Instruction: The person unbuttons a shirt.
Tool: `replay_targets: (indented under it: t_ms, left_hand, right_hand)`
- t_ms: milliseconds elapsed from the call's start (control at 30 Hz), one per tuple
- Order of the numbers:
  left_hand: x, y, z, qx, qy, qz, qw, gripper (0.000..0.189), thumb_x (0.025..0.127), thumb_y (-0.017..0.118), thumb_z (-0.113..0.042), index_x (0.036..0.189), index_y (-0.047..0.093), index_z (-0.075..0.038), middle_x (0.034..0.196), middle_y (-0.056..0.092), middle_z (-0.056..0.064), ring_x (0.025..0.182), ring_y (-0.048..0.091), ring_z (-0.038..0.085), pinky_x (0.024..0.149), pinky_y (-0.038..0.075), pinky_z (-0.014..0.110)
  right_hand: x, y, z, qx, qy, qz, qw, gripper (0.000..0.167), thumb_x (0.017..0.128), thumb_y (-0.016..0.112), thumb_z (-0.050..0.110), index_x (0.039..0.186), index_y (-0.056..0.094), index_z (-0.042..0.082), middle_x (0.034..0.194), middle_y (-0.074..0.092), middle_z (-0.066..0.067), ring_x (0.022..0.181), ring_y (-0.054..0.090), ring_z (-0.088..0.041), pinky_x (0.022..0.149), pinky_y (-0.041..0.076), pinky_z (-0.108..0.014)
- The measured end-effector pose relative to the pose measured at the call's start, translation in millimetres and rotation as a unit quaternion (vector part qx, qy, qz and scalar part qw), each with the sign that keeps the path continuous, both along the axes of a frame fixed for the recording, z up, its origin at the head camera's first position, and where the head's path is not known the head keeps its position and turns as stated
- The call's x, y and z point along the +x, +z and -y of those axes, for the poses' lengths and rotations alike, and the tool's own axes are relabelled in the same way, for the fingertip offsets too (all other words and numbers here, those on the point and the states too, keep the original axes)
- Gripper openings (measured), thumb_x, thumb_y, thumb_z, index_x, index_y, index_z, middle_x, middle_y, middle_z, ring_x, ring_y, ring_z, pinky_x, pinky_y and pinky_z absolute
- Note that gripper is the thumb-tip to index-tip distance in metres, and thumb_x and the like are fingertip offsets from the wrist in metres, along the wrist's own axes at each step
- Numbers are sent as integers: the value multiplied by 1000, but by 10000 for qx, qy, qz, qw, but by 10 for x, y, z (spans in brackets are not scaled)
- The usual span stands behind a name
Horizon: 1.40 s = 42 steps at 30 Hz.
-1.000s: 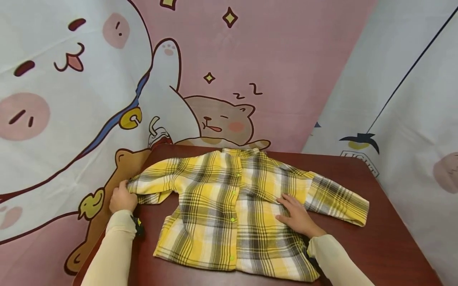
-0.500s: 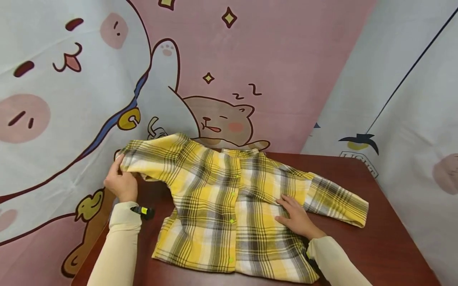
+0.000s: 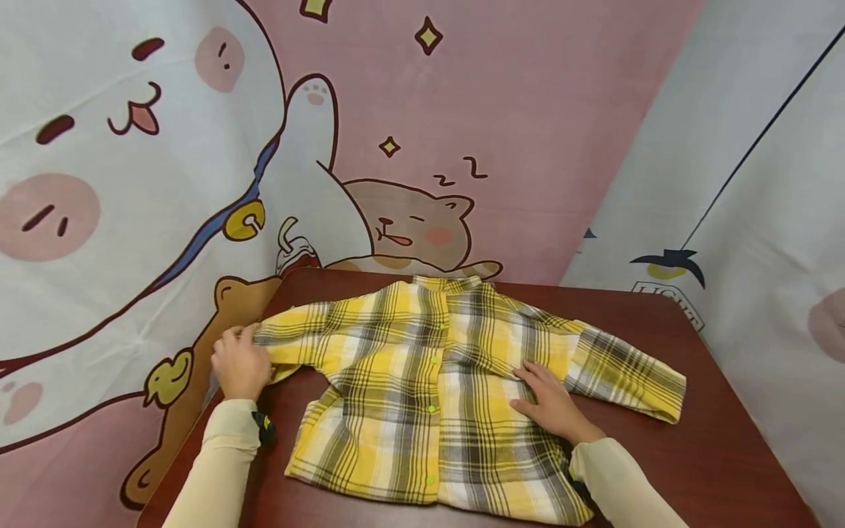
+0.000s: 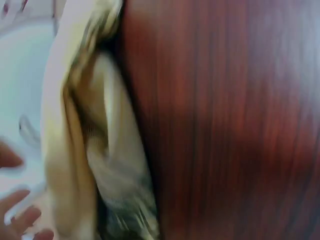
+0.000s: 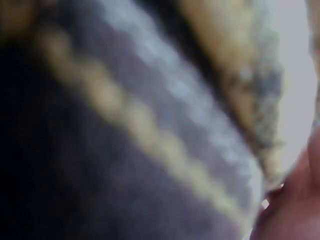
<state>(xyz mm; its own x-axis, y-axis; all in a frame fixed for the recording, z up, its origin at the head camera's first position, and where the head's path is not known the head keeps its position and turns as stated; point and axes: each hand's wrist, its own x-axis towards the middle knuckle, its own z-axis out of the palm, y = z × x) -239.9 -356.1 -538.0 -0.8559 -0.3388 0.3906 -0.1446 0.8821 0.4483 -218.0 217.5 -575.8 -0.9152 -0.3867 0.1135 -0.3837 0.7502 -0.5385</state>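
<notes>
A yellow, white and grey plaid shirt [image 3: 389,381] lies front up on the dark red table [image 3: 719,455], its collar at the far side and green buttons down the middle. My left hand [image 3: 240,363] is at the cuff end of the left-hand sleeve [image 3: 297,330], overlapping it in the head view. In the left wrist view, the fingers [image 4: 25,220] and thumb are spread apart beside the sleeve's folded fabric [image 4: 115,145], with no cloth between them. My right hand [image 3: 551,400] rests with extended fingers on the shirt's right-hand side. Close, blurred plaid cloth fills most of the right wrist view.
The other sleeve [image 3: 627,370] stretches out to the right over the table. Behind and along the sides hang cloth sheets [image 3: 528,132] printed with cartoon animals, meeting the table's far and left edges.
My left hand lifted the left-hand sleeve and then lowered it to the table; its fingers have now parted from the cloth. My right hand has stayed in place on the shirt.
</notes>
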Motion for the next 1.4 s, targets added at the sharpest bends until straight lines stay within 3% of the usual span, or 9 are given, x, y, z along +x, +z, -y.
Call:
replay_targets:
  t_ms: [200,400,533,633,800,933,1067,1233,1400]
  left_hand:
    - [-69,-139,-342,-586,-1935,1517,9675,59,97,56,-43,147,44,-12,151,27,27,136,17,55,99,10,76]
    - [-23,-333,-267,-445,-2046,2578,9432,76,96,47,-59,154,29,-14,157,13,27,139,1,55,95,0,80]
    - [-44,-196,-286,-210,-1962,3008,9330,76,95,52,-54,154,27,-12,157,9,28,139,-3,56,95,-3,80]
    - [-76,-1,-442,-230,-2009,2989,9326,65,95,56,-36,151,35,-8,153,20,30,137,9,57,97,5,78]
    - [-73,218,-930,-544,-2787,1815,9415,47,92,63,-17,137,54,-5,137,49,24,124,44,48,97,32,66]
    - [33,229,-1320,-732,-3895,1870,8989,63,88,74,-31,143,50,-15,149,38,19,135,33,44,103,25,65]
    - [170,115,-1521,-960,-4248,2935,8510,95,76,78,-51,154,29,-28,161,13,11,144,6,43,105,9,71]
    - [300,56,-1540,-794,-3974,3941,8249,110,65,82,-55,155,22,-35,163,2,4,146,-5,38,103,2,73]
    - [406,220,-1533,-612,-3998,4482,7972,107,65,83,-52,154,26,-37,163,5,3,146,-2,39,103,15,72]
  right_hand:
    - [0,40,38,760,-40,61,9971,82,87,65,56,149,39,9,154,26,-24,139,19,-49,104,14,-70]
    - [19,48,-31,967,-9,248,9950,85,87,61,61,152,35,14,157,22,-19,142,14,-46,105,10,-68]
    - [18,54,-69,1004,59,217,9947,86,87,59,63,153,34,14,157,22,-19,142,14,-46,105,9,-69]
    - [15,100,-34,962,51,180,9952,83,87,62,59,151,36,12,156,24,-21,141,15,-48,104,10,-70]
    - [4,224,220,807,46,-136,9966,74,89,67,49,147,43,9,152,32,-22,139,20,-47,104,15,-69]
    - [-2,289,471,902,439,-163,9948,76,89,66,51,149,40,11,154,29,-19,141,18,-45,105,16,-69]
    - [1,272,587,1385,757,233,9872,84,87,62,60,153,33,17,159,19,-13,144,12,-41,107,15,-67]
    - [59,190,559,1663,1114,568,9781,90,83,62,65,153,32,17,160,15,-14,144,8,-44,104,14,-70]
    - [173,171,520,1644,1371,647,9747,92,83,58,69,153,33,16,160,15,-16,143,9,-46,102,13,-73]
